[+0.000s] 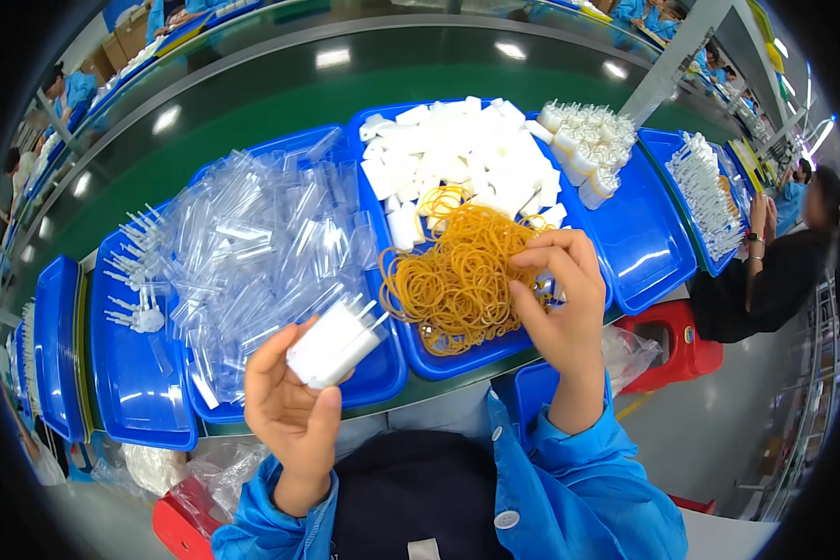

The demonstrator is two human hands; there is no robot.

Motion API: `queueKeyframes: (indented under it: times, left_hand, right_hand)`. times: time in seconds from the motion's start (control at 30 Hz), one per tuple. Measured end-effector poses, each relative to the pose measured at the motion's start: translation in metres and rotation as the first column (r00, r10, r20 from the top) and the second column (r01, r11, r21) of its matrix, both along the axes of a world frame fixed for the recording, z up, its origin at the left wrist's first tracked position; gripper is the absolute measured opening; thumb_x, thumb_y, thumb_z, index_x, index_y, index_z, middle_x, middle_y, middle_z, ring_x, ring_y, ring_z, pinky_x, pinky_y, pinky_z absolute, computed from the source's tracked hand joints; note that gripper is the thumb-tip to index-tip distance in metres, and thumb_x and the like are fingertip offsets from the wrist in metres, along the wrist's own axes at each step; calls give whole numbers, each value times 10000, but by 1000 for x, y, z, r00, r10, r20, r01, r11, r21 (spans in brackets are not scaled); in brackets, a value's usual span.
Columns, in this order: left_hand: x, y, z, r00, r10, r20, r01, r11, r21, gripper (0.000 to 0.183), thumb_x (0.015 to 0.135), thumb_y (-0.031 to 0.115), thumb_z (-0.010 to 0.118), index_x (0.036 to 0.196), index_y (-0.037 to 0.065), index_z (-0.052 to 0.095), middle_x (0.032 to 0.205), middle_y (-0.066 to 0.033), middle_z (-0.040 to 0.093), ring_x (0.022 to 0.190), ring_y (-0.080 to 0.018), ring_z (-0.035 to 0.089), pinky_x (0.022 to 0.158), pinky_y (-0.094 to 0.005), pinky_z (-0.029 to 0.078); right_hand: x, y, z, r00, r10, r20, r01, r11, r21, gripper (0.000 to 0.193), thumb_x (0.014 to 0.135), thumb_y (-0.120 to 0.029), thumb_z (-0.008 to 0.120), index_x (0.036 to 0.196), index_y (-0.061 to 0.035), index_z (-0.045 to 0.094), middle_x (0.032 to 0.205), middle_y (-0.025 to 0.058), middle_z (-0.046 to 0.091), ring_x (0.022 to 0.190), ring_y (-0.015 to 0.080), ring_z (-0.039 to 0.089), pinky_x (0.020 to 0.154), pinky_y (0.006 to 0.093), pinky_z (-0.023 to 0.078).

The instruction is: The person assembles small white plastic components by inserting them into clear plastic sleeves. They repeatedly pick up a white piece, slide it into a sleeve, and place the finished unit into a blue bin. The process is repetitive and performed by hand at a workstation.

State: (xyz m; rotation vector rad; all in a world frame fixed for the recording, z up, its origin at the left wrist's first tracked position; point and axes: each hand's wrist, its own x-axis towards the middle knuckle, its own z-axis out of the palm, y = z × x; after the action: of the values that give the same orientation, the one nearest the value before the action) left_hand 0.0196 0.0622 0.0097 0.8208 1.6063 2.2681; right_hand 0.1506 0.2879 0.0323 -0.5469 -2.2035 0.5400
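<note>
Left fingers [269,353] clasping a white plastic block [331,347], narrowly parted right fingers [532,312] are touching amber rubber rings [457,271] toward near edge of blue plastic tray [476,357], ideally isolating one.

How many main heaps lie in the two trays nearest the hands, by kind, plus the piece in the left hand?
Heap of clear plastic sleeves: 1
Heap of white blocks: 1
Heap of yellowish rubber bands: 1
White pronged piece in left hand: 1
Total: 4
</note>
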Motion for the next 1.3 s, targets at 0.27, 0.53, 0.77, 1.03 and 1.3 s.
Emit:
queueKeyframes:
  times: [0.27, 0.53, 0.77, 1.03, 1.3]
  left_hand:
    - [3, 8, 9, 992, -42, 116, 39, 999, 29, 608, 843, 134, 657, 1345, -66, 381, 1215, -190, 560, 1103, -275, 611, 803, -331, 595]
    - [0, -3, 12, 940, -206, 272, 206, 978, 28, 552, 841, 149, 667, 1299, -55, 435, 1253, -225, 544, 1080, -300, 623, 791, -350, 604]
    - [0, -5, 13, 935, -229, 270, 236, 972, 7, 510, 845, 157, 666, 1262, -57, 466, 1218, -224, 573, 1044, -288, 643, 777, -348, 601]
    - [1, -7, 14, 921, -258, 291, 266, 964, 13, 480, 877, 177, 651, 1255, -57, 472, 1221, -209, 578, 1048, -276, 640, 784, -336, 594]
    - [-4, -11, 16, 859, -398, 324, 388, 917, 98, 386, 923, 48, 579, 1278, -54, 466, 1260, -215, 549, 1136, -280, 583, 888, -371, 549]
  right_hand:
    - [2, 29, -2, 978, -84, -193, 61, 991, -121, 82, 743, -1, 694, 822, -15, 711, 825, 97, 672, 779, 225, 631, 673, 304, 456]
    - [4, 54, 18, 982, 19, -185, -67, 965, -254, 134, 778, -15, 681, 900, -3, 736, 929, 101, 712, 811, 132, 634, 684, 238, 448]
    - [-1, 54, 31, 994, 4, -108, -42, 935, -352, 108, 776, -6, 689, 872, -12, 738, 912, 97, 709, 837, 129, 638, 707, 249, 462]
    - [-2, 59, 15, 782, 26, -623, -586, 374, -719, 28, 849, 11, 600, 867, 30, 608, 908, 130, 676, 813, 182, 638, 711, 248, 483]
    - [6, 23, -3, 554, -80, -829, -826, -177, -535, 33, 882, -25, 553, 857, -19, 532, 1066, 185, 606, 885, 223, 623, 571, 184, 483]
